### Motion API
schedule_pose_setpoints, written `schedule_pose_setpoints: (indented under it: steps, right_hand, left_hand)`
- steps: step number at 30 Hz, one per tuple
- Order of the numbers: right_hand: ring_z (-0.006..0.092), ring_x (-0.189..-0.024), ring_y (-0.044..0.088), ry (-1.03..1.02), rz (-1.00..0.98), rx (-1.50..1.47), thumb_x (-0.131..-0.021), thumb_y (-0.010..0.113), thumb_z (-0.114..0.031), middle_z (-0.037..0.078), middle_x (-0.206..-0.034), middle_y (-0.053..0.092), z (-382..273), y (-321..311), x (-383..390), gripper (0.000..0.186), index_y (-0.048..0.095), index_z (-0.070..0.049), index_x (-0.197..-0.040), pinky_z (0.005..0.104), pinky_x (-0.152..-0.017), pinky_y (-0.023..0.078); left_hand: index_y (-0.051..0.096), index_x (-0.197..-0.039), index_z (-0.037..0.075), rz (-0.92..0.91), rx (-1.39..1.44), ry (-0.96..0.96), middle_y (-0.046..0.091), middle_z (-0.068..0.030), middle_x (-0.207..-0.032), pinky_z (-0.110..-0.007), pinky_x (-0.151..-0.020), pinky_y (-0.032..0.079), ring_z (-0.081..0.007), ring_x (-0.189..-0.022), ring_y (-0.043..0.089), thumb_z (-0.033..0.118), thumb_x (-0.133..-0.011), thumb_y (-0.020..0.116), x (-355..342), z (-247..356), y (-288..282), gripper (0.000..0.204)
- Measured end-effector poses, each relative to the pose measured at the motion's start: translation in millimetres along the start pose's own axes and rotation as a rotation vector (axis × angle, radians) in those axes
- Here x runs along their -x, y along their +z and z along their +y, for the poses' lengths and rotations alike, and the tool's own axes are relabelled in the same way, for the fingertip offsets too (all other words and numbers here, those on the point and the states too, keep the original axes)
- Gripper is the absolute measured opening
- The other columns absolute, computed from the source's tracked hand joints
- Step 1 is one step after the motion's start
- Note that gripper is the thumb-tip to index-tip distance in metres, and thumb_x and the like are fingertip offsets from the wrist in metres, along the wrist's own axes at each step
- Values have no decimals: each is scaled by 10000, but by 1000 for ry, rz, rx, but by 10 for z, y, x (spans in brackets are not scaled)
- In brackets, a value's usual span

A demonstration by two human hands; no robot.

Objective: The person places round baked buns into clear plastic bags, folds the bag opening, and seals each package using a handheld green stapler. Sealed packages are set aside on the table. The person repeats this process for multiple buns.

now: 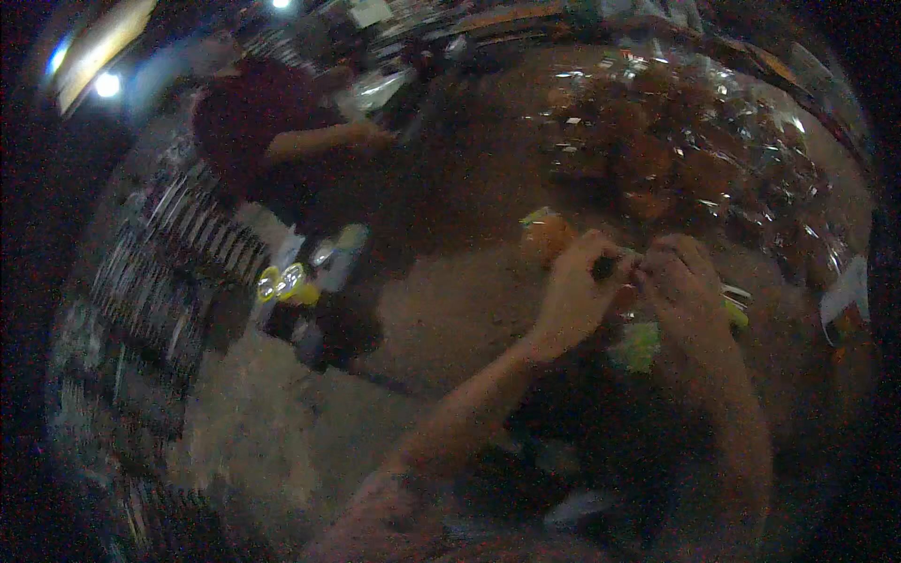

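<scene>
My left hand (pixel 579 286) and my right hand (pixel 678 281) meet over the brown tabletop (pixel 450 310), fingers pinched around a small object I cannot make out. Something dark shows between the fingers of the left one. Just left of them lies an orange object (pixel 554 230) with a pale green top edge. A light green piece (pixel 633 347) is below my fingers, and a yellow-green item (pixel 735 314) sits partly hidden beside my right wrist.
A heap of brown, glossy plastic-wrapped items (pixel 657 150) covers the back right. A person in a dark red top (pixel 239 122) reaches across at the upper left. Yellow-rimmed shiny objects (pixel 286 284) sit left of me, near slatted stacks (pixel 178 263) along the left side.
</scene>
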State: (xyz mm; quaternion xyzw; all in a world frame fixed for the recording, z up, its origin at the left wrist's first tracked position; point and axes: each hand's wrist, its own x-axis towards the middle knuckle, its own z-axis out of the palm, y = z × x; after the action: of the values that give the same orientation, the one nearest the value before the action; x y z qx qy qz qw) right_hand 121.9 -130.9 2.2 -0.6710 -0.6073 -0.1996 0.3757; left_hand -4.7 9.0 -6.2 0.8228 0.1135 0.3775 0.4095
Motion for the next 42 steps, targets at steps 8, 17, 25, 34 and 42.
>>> schedule_pose_setpoints:
  steps: [8, 17, 25, 34, 42]
  right_hand:
    - [342, -1205, 563, 345, 344, 56, -925, 664, -394, 172, -1294, 577, 971, -513, -736, 464, 610, -48, -1229, 445, -1021, 426]
    - [408, -1477, 275, 601, -234, 423, -800, 591, -789, 254, -1580, 305, 3149, -72, -1631, 965, 387, -192, -1529, 515, -1180, 303]
    - [409, -1341, 482, 536, -315, 347, -812, 606, -760, 223, -1428, 529, 2964, 231, -1844, 934, 468, -87, -1446, 484, -1112, 407]
    - [316, -1240, 577, 241, -295, -33, -909, 660, -540, 159, -1332, 626, 2703, 1088, -2171, 657, 555, -73, -1360, 444, -1075, 445]
    - [334, -1320, 508, 189, -179, -17, -930, 625, -560, 225, -1414, 531, 1779, 1405, -2398, 695, 507, -64, -1402, 456, -1106, 403]
  left_hand:
    - [660, -916, 0, 124, -64, 102, 642, -110, -919, -341, -753, 497, -255, -829, 631, 110, -914, 698, -74, 41, -117, 116]
    - [659, -942, 16, -33, 94, 124, 640, -110, -921, -337, -694, 517, -249, -792, 638, 96, -892, 721, 12, 70, 121, 113]
    - [654, -991, 12, -122, 227, 58, 616, -122, -961, -360, -705, 522, -285, -825, 646, 71, -893, 712, 91, 233, 160, 129]
    - [670, -960, 26, 7, 163, 79, 649, -118, -932, -339, -735, 540, -260, -831, 664, 102, -899, 727, 11, 162, 51, 114]
    - [665, -933, 26, 86, 231, -36, 651, -49, -853, -306, -772, 500, -155, -821, 623, 185, -968, 663, -85, 169, 0, 162]
